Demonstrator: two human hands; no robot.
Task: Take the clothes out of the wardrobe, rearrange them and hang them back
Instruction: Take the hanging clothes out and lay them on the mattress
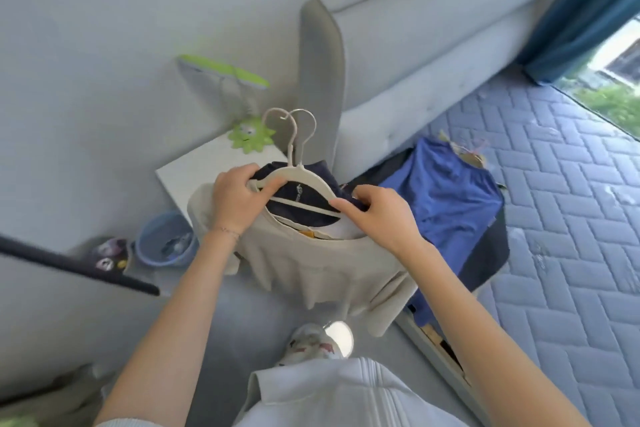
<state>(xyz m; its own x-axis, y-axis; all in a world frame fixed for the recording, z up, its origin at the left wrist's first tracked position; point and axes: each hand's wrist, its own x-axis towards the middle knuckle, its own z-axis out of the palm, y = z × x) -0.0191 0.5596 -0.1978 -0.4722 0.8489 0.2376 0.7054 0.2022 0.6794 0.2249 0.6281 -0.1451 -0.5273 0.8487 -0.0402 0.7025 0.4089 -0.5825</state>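
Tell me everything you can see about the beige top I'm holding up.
The beige top is soft, matte fabric with a round neckline, hanging in loose folds, one sleeve drooping lower right. A cream hanger sits at its neckline over a dark navy garment. The left hand grips its shoulder with the hanger's end; the right hand pinches the hanger's other end at the neckline.

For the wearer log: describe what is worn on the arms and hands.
No gloves on the left hand or right hand; the forearms are unsleeved. A thin bracelet circles the left wrist. The top is white and ribbed.
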